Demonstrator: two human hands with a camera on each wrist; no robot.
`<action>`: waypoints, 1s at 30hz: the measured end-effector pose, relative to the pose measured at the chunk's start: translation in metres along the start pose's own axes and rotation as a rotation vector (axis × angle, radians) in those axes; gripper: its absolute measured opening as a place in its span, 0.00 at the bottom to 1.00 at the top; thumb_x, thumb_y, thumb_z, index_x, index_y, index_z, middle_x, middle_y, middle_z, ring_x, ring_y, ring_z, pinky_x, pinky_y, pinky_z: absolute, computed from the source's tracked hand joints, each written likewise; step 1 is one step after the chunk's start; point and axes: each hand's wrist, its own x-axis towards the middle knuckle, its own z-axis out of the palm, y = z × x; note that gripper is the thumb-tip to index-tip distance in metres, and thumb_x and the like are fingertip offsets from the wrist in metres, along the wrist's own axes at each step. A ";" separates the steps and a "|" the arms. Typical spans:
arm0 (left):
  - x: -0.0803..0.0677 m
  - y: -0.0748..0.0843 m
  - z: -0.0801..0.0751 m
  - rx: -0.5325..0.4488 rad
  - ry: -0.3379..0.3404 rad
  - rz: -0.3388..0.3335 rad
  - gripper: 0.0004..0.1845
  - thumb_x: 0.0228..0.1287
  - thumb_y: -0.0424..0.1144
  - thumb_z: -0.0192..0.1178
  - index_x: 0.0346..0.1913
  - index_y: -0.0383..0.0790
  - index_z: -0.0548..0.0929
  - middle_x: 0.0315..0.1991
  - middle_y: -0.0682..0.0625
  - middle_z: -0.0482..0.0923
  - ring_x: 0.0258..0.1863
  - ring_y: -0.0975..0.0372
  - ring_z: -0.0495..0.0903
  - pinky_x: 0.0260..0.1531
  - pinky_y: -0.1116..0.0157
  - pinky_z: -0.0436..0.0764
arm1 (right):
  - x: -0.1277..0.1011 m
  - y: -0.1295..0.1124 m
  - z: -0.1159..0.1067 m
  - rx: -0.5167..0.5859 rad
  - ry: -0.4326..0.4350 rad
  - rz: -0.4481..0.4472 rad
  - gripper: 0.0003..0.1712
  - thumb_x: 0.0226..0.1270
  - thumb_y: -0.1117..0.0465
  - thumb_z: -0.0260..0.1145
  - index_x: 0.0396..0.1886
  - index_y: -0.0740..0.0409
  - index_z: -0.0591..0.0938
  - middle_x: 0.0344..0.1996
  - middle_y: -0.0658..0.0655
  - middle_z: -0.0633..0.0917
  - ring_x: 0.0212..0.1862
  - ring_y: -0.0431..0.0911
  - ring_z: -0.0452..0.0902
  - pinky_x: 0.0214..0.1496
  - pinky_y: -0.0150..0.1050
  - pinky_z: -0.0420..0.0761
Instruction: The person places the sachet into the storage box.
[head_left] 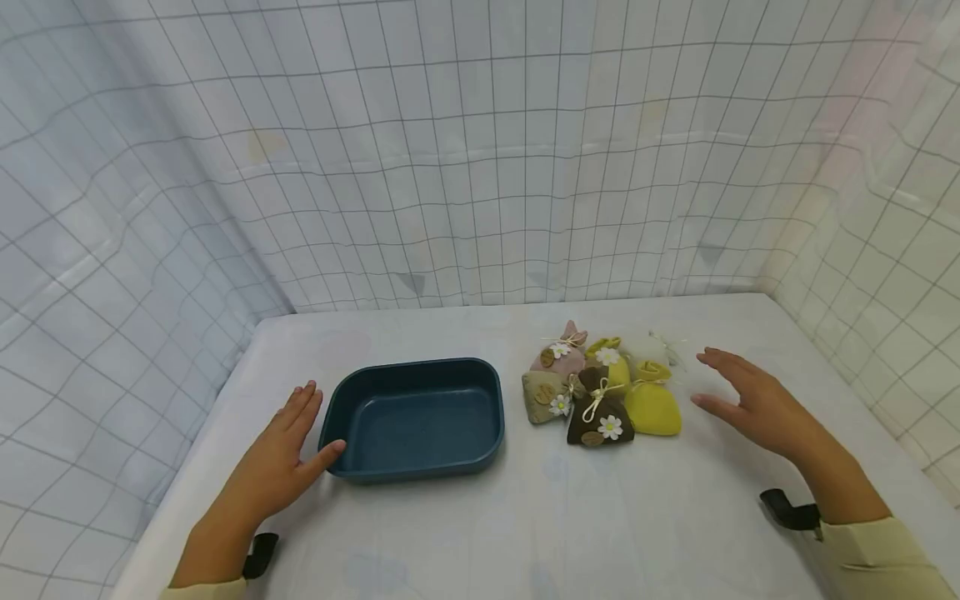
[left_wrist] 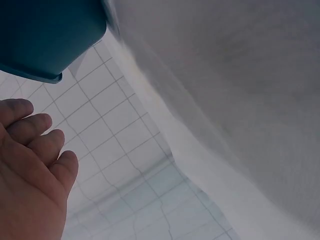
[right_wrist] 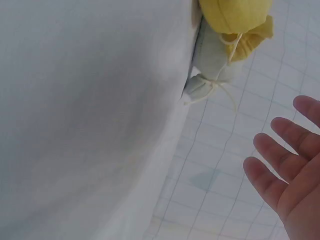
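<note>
Big white worktop (head_left: pixel 480 517) boxed in by grid-pattern curtains (head_left: pixel 450 150), so plenty of flat room to work but nothing to brace against. Dark blue tray (head_left: pixel 417 418) sitting left of centre, empty as far as visible, long side facing forward. Just to its right, a tight cluster of little drawstring sachets (head_left: pixel 600 387): pink one (head_left: pixel 561 353) at the back, olive one (head_left: pixel 545 395) nearest the tray, brown one (head_left: pixel 597 417) with a daisy in front, yellow one (head_left: pixel 654 407) on the right, a pale whitish one (head_left: pixel 658 350) behind that. Left hand (head_left: pixel 279 454) flat on the worktop, fingers straight and together, thumb tip touching the tray's near left corner, holding nothing. Right hand (head_left: pixel 750 398) hovering just right of the sachets, fingers spread and relaxed, gripping nothing, clearly apart from the yellow one. Best guess at doing this bit well: keep the left thumb planted so the tray doesn't skate, come in with the right from the side, and pinch one sachet by its gathered neck rather than the belly. Probably the yellow or pale one first, since those sit nearest the fingers (right_wrist: pixel 280 170). Worth watching the ties (right_wrist: pixel 226 90), since they look easy to snag on a neighbour and drag the whole pile.
</note>
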 end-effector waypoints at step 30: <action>-0.004 0.008 0.016 -0.008 -0.065 0.075 0.49 0.68 0.59 0.60 0.76 0.27 0.54 0.78 0.37 0.48 0.78 0.47 0.44 0.73 0.47 0.49 | 0.024 -0.048 0.036 0.336 0.006 -0.101 0.25 0.69 0.60 0.68 0.62 0.67 0.77 0.57 0.64 0.81 0.54 0.57 0.80 0.53 0.47 0.82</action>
